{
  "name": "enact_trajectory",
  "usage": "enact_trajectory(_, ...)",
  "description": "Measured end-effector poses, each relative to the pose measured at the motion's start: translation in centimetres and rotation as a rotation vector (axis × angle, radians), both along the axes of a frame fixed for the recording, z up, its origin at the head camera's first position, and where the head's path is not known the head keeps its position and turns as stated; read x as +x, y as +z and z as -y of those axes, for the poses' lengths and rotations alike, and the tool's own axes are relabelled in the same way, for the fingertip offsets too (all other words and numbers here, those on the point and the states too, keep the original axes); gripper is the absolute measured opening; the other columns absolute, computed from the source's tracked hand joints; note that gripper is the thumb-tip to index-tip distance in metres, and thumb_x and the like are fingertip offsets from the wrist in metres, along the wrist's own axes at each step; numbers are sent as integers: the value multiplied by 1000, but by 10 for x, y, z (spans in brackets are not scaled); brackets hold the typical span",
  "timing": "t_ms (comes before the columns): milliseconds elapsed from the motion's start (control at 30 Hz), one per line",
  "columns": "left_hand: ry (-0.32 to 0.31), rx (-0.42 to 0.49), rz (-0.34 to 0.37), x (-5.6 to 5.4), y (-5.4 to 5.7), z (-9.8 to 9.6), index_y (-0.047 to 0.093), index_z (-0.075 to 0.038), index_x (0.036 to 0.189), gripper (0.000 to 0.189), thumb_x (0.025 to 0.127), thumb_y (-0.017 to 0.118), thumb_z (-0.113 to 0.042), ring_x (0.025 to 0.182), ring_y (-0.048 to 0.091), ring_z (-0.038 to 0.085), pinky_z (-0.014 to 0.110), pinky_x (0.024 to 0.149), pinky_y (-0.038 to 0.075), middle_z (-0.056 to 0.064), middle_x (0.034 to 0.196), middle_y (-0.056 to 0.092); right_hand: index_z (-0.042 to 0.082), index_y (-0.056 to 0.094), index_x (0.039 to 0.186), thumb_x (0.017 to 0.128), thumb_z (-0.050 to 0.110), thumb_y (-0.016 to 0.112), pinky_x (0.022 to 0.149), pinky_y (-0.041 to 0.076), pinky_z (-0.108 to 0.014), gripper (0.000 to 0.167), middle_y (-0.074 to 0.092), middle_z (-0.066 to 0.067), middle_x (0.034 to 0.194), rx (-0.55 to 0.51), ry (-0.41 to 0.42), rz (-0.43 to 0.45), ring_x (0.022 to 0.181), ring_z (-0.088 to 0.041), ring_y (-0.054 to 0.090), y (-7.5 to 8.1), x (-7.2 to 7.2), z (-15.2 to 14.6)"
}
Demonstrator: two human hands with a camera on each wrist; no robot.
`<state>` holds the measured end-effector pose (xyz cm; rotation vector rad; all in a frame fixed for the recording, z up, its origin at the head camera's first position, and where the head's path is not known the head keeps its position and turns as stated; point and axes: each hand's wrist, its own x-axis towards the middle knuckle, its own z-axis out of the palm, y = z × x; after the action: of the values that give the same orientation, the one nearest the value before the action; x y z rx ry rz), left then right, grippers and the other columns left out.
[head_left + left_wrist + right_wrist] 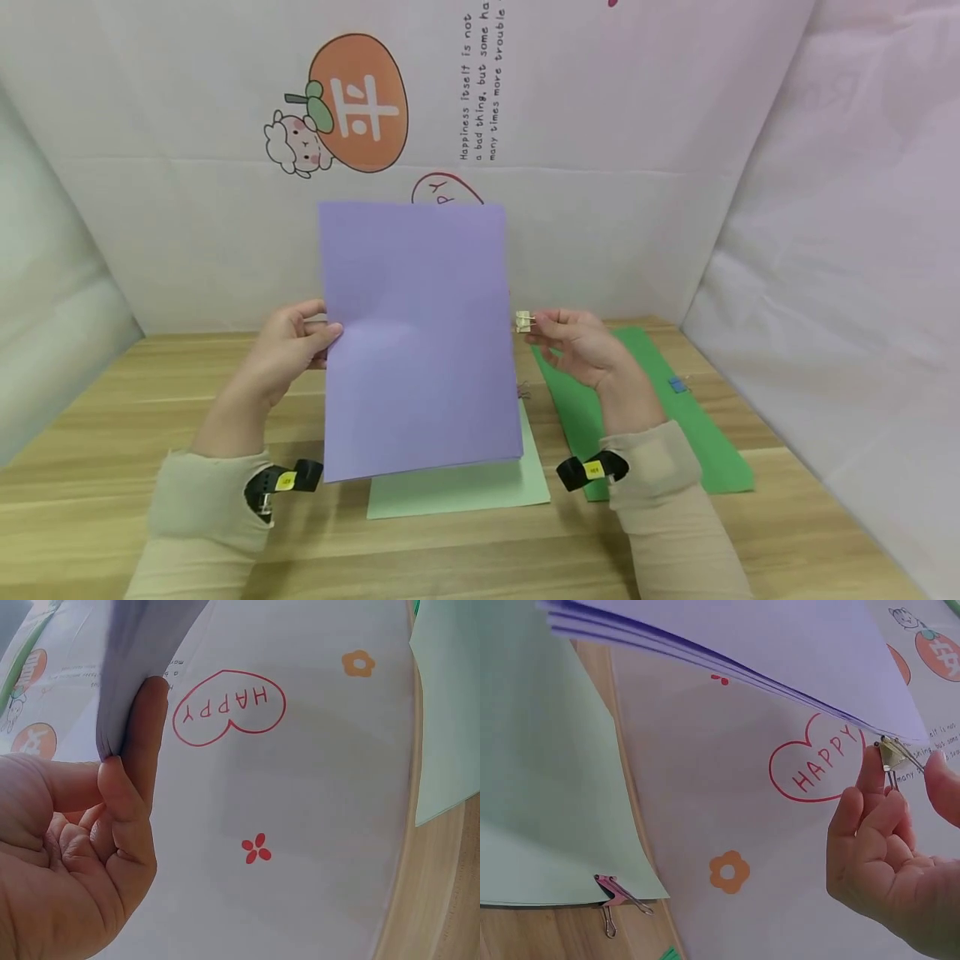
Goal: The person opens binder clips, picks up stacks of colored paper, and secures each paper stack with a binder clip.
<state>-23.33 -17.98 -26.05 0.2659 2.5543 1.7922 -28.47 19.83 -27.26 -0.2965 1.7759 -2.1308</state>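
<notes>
My left hand (pixel 296 346) pinches the left edge of a stack of purple paper (pixel 420 333), thumb in front and fingers behind, holding it upright above the table. Several layers show along the stack's edge in the right wrist view. In my right hand (pixel 581 346) is a small pale yellow binder clip (pixel 523 322), pinched by its wire handles between thumb and fingers. The clip is just off the stack's right edge in the head view. Seen from the right wrist, the clip (pixel 892 755) overlaps the paper's edge near a corner.
Behind the purple stack, pale green paper (pixel 465 492) lies on the wooden table (pixel 247 550), with a pink binder clip (pixel 611 890) on its edge. To the right lies green paper (pixel 697 433) bearing a blue binder clip (pixel 678 384). A printed white cloth (pixel 592 233) hangs behind.
</notes>
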Motion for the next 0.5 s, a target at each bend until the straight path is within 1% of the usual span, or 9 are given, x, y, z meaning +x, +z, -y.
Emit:
enact_trajectory(67, -5, 8, 3, 0, -1, 0, 16, 5, 156, 63, 104, 50, -7, 67, 51, 0, 17, 66, 53, -16, 73, 59, 17, 68, 85, 103, 15, 53, 78, 46, -20, 24, 68, 6, 89, 3, -10, 19, 90, -11, 63, -2, -1, 0)
enact_trajectory(167, -8, 9, 5, -1, -2, 0, 14, 4, 157, 65, 104, 50, -8, 67, 50, 0, 17, 67, 53, -16, 74, 59, 18, 68, 84, 103, 17, 52, 81, 45, -21, 25, 63, 6, 93, 10, -19, 37, 94, -12, 60, -3, -2, 0)
enact_trajectory(300, -8, 8, 6, -2, -3, 0, 11, 3, 157, 67, 104, 50, -8, 68, 50, 0, 17, 68, 53, -15, 75, 58, 19, 67, 83, 103, 18, 52, 83, 44, -22, 26, 57, 5, 100, 14, -22, 38, 97, -13, 58, -4, -2, 1)
enact_trajectory(500, -16, 18, -1, -3, -3, -1, 14, 4, 157, 64, 104, 49, -7, 66, 50, 0, 17, 66, 53, -15, 73, 57, 19, 68, 81, 104, 17, 51, 84, 43, -23, 28, 54, 4, 104, 29, -22, 39, 100, -14, 56, -5, -3, 3)
